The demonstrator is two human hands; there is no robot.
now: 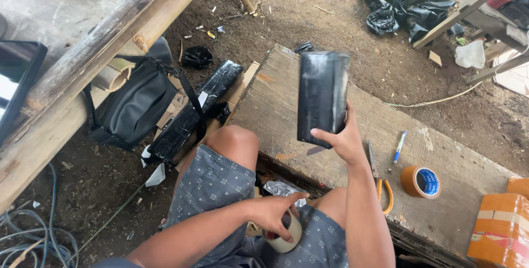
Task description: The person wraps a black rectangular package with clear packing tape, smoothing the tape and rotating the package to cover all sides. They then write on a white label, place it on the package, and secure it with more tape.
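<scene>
Black-wrapped parcel (322,97) stands upright in the air above the wooden board (286,102), blurred, its lower end clamped by the right hand (344,138) — fingers closed round the bottom edge. Nearer the body, the left hand (274,213) rests on a pale tape roll (286,235) in the lap, fingers curled over its top. On the board lie scissors (380,180), a blue pen (399,146) and a brown tape roll (421,182) — well apart from the parcel.
</scene>
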